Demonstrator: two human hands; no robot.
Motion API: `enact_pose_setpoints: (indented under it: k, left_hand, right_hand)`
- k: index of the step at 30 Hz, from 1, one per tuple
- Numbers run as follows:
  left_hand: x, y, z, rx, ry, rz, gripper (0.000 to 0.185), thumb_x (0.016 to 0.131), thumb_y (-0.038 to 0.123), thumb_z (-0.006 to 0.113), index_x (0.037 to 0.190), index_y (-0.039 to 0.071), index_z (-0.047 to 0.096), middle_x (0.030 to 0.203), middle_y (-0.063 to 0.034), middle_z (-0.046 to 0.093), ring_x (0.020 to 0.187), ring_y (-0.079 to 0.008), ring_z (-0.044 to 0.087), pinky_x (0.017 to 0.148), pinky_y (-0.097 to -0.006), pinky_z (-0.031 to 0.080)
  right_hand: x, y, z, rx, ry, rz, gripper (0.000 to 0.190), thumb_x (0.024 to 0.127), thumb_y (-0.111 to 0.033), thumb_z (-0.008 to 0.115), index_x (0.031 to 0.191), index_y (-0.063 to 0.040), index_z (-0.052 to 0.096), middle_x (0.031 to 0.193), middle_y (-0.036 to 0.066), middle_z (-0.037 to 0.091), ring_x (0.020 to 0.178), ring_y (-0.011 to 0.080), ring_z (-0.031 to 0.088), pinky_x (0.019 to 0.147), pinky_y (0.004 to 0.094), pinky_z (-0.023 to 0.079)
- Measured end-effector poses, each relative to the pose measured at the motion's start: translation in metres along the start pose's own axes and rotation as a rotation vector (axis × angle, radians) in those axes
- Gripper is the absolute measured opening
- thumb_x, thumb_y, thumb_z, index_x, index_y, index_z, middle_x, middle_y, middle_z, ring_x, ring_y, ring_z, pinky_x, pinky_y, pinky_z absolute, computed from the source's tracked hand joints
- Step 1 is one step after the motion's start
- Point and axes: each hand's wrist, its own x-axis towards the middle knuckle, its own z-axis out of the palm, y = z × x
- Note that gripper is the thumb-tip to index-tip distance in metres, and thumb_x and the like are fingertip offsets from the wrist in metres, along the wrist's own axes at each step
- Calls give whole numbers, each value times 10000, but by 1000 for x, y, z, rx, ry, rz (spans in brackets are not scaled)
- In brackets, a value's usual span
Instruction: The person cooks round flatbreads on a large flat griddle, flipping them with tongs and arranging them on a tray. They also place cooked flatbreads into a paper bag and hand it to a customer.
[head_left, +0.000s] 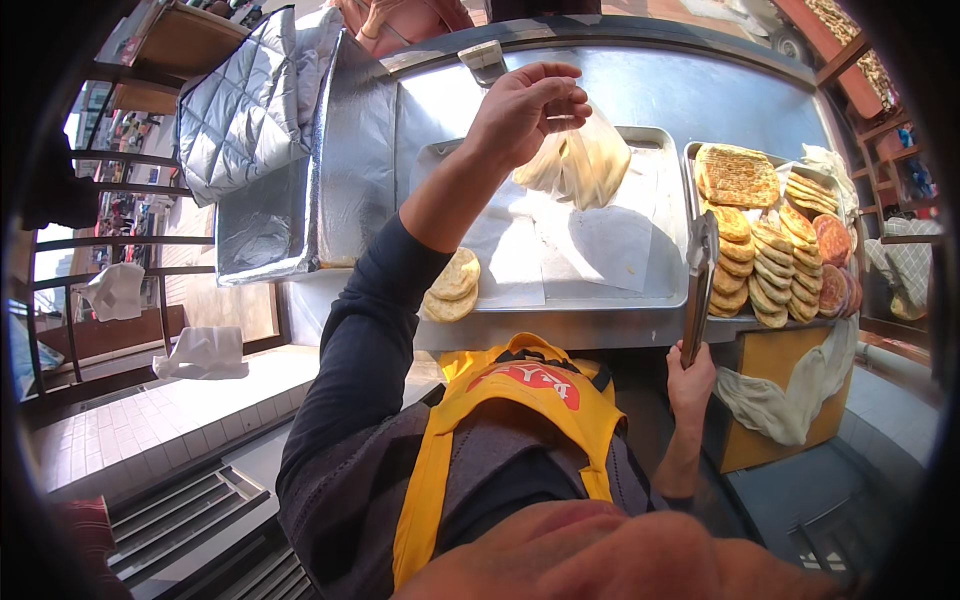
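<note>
My left hand (529, 109) is raised over the metal tray (664, 289), fingers curled at the top of a thin clear plastic bag (574, 169). Pale flatbreads show through the bag, which narrows upward to my fingers. My right hand (690, 379) grips metal tongs (700, 281) with brown handle sides, low at the counter's near edge. The tongs point away from me, between the tray and a second tray with stacked flatbreads (772, 274). White paper sheets (611, 244) line the first tray. Two round flatbreads (454, 285) lie at its near left corner, beside my left sleeve.
A foil-lined box (352, 150) stands left, with a silver quilted cover (244, 105) over it. A small white device (484, 60) sits at the far edge. A pale cloth (787, 397) hangs at right. Someone in pink (420, 26) is beyond the counter.
</note>
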Motion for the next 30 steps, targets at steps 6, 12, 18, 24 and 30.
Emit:
enact_pose_setpoints:
  k: [6, 12, 18, 24, 30]
  left_hand:
    - [102, 14, -31, 163, 32, 136, 254, 976, 131, 619, 1186, -10, 633, 957, -147, 683, 872, -254, 703, 877, -402, 576]
    - [230, 14, -78, 191, 136, 123, 110, 950, 83, 603, 843, 64, 622, 661, -19, 529, 555, -165, 551, 509, -286, 469]
    - [251, 12, -77, 500, 233, 96, 148, 954, 183, 608, 848, 81, 610, 722, -48, 575, 586, -180, 551, 520, -299, 439]
    - [263, -16, -88, 667, 251, 112, 130, 957, 187, 618, 997, 67, 590, 881, -88, 588, 756, -215, 572, 655, -330, 461]
    - [264, -36, -95, 874, 273, 153, 240, 960, 192, 628, 1147, 54, 570, 1039, -127, 602, 925, -249, 593, 791, -362, 483]
  right_hand:
    - [-26, 19, 31, 70, -40, 88, 192, 927, -148, 703, 880, 2, 592, 679, 73, 617, 612, 152, 604, 616, 321, 492]
    - [-36, 10, 29, 58, -110, 256, 253, 908, -190, 734, 850, -9, 567, 661, 95, 594, 594, 197, 591, 612, 344, 482]
    - [-63, 14, 25, -48, -46, 336, 307, 881, -238, 759, 893, 9, 578, 721, 168, 608, 668, 319, 616, 660, 415, 491]
    - [-72, 17, 32, -45, -41, 376, 305, 862, -235, 770, 906, 8, 591, 750, 183, 631, 702, 366, 634, 676, 427, 500]
    - [-66, 6, 34, -48, -62, 387, 343, 849, -231, 783, 967, 27, 591, 828, 183, 666, 761, 350, 683, 697, 423, 528]
